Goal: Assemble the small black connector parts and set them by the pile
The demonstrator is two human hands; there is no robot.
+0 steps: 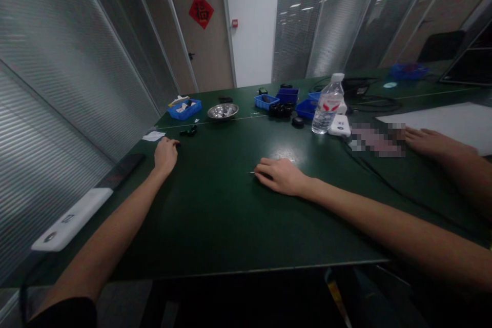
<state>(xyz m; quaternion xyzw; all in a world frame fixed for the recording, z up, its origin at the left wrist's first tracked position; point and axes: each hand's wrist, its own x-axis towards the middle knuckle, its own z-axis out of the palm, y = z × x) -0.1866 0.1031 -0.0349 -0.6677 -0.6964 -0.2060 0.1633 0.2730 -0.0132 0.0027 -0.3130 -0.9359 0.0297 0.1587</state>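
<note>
My left hand (166, 156) is closed just above the green tabletop (215, 205), with a small dark object (177, 143) at its fingertips, too small to identify. Near the middle of the table, my right hand (282, 175) rests with its fingers pinched. A thin, pale, needle-like piece (251, 172) sticks out to the left from its fingertips, most of it hidden by them. Beyond my left hand lie a small dark-green and black part (188, 131) and a white scrap of paper (154, 136).
Farther back are a metal bowl (223, 111), a blue tray (185, 109), another blue tray (266, 102) and a water bottle (328, 105). White boxes (73, 219) (340, 126) stand at both sides. Another person's hand (434, 142) lies by a white sheet (446, 120); cables (384, 182) cross the right side.
</note>
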